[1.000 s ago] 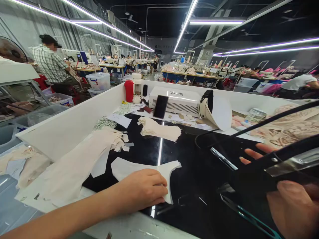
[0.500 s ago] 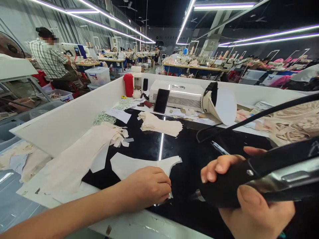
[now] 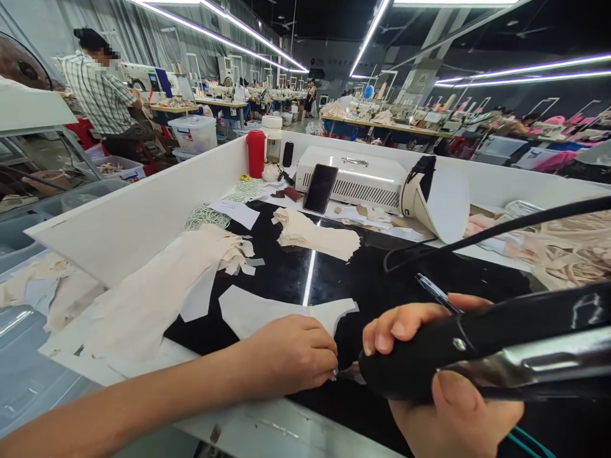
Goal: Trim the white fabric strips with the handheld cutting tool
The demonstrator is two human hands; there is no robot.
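Note:
My left hand (image 3: 291, 353) pinches the right-hand corner of a flat white cut piece (image 3: 252, 312), which looks like thin fabric and lies on the black table top (image 3: 286, 286). The hand covers part of its lower edge. My right hand (image 3: 463, 410) grips a black corded hand tool (image 3: 415, 359) with a shiny metal lever along its side. The tool's narrow tip points left, close to my left fingertips; whether it touches the piece I cannot tell. Beyond my right fingers lies a pen (image 3: 434, 289).
Stacks of beige cut fabric lie at the left (image 3: 157, 280) and centre back (image 3: 317, 236). Behind stand a phone (image 3: 321, 187), a white vented box (image 3: 353, 172), and a red cup (image 3: 256, 154). A black cable (image 3: 525, 222) arcs across the right. A white wall (image 3: 157, 184) borders the table.
My right hand has moved left with the hand tool, bringing its tip up near my left fingertips. My left hand still pinches the white piece. The view has shifted slightly.

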